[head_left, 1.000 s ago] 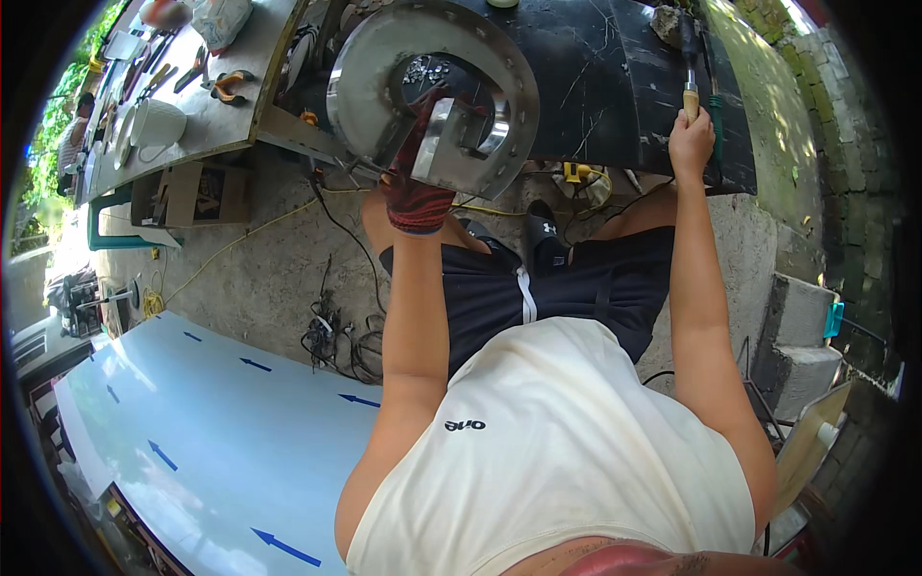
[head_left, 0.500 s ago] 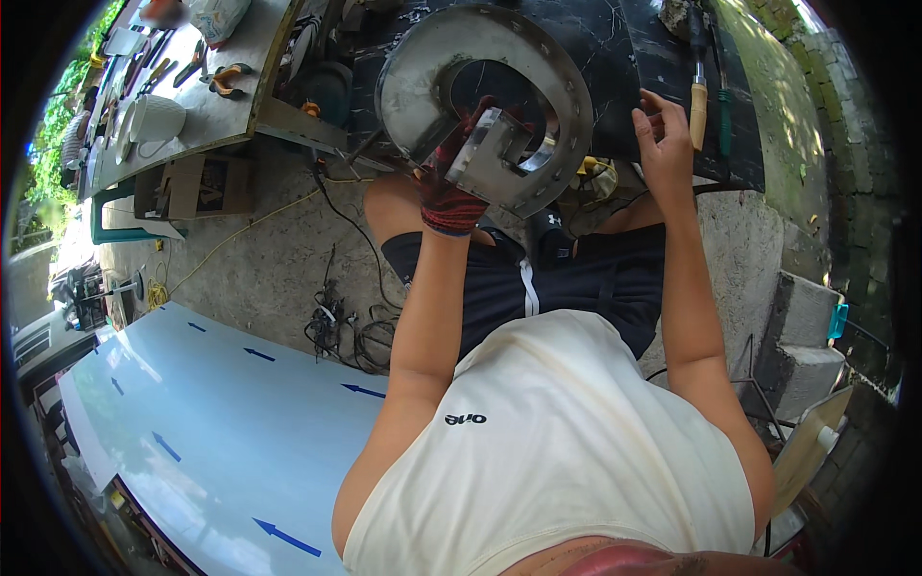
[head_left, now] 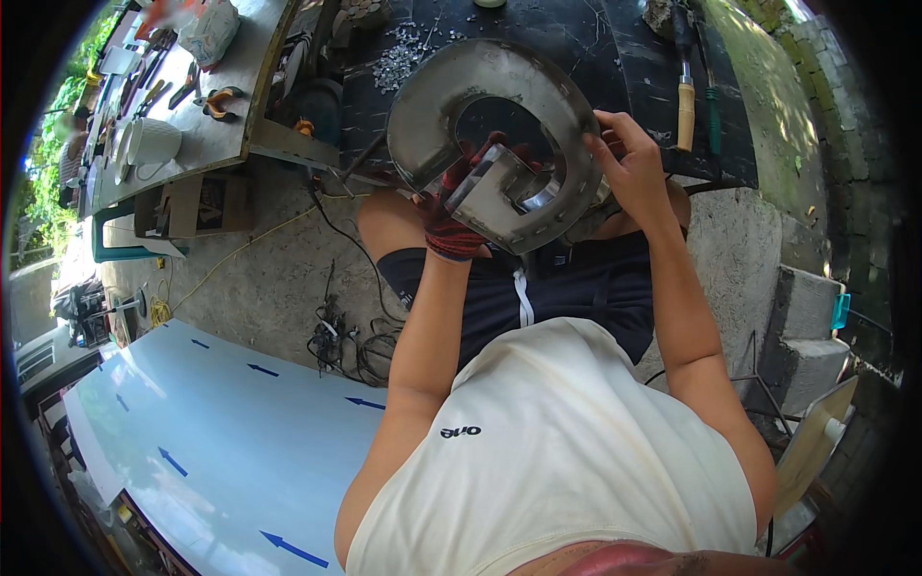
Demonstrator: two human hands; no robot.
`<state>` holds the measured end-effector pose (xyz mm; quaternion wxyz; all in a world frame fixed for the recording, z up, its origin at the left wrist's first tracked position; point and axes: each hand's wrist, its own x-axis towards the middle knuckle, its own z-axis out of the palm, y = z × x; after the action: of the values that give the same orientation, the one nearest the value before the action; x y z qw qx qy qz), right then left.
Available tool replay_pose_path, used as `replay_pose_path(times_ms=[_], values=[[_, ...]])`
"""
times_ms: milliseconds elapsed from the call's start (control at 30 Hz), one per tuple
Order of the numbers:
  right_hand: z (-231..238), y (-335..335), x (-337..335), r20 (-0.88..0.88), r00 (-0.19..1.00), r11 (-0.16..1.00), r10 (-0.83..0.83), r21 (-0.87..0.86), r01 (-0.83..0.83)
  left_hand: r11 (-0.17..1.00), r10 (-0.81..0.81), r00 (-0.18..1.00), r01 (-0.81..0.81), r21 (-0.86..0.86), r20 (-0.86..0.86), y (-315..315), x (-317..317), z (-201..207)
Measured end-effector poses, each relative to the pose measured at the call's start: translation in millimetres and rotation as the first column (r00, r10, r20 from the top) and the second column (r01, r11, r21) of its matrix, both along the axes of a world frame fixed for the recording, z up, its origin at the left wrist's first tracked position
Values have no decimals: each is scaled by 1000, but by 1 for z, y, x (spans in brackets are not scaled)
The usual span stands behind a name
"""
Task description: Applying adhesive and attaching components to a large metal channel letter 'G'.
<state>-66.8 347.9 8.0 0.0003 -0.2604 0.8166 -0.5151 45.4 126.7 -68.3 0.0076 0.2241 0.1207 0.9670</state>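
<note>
A grey sheet-metal letter [head_left: 567,110], curved like a G with a raised edge, is held tilted over my lap at the near edge of the black table. My left hand [head_left: 453,226], in a red and black knitted glove, is closed around its inner bar, with some glove fingers showing through the opening. My bare right hand [head_left: 636,165] grips the letter's right rim, the thumb on the near face; the other fingertips are partly hidden at the edge.
The black marbled table [head_left: 663,58] bears scattered small metal bits [head_left: 399,67], a wooden-handled tool [head_left: 686,115] and a green-handled tool [head_left: 713,120]. Pliers [head_left: 221,104] and a white cup [head_left: 154,142] sit on the left bench. Cables [head_left: 331,331] lie on the floor beside a pale blue sheet [head_left: 230,422].
My right hand has moved left from open air onto the letter's right rim. The letter has shifted slightly down and toward me, uncovering the small metal bits on the table.
</note>
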Motion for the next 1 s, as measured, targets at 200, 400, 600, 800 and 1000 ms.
replay_pose_path(times_ms=[200,400,600,800,1000], values=[[-2,-1,1,-77,990,990,-121,55,126,1000,-7,996,7,4,89,7,-2,-2],[-5,-2,7,-144,961,970,-236,31,243,997,-32,978,18,70,205,10,-2,0],[-11,2,9,-159,958,964,-237,85,253,977,-49,946,-23,214,322,12,-12,5],[-27,18,3,-52,932,910,-359,204,362,992,94,718,-11,-125,690,4,-21,-14],[-39,33,-9,-76,882,823,-465,331,463,716,400,659,209,-666,637,9,6,-13]])
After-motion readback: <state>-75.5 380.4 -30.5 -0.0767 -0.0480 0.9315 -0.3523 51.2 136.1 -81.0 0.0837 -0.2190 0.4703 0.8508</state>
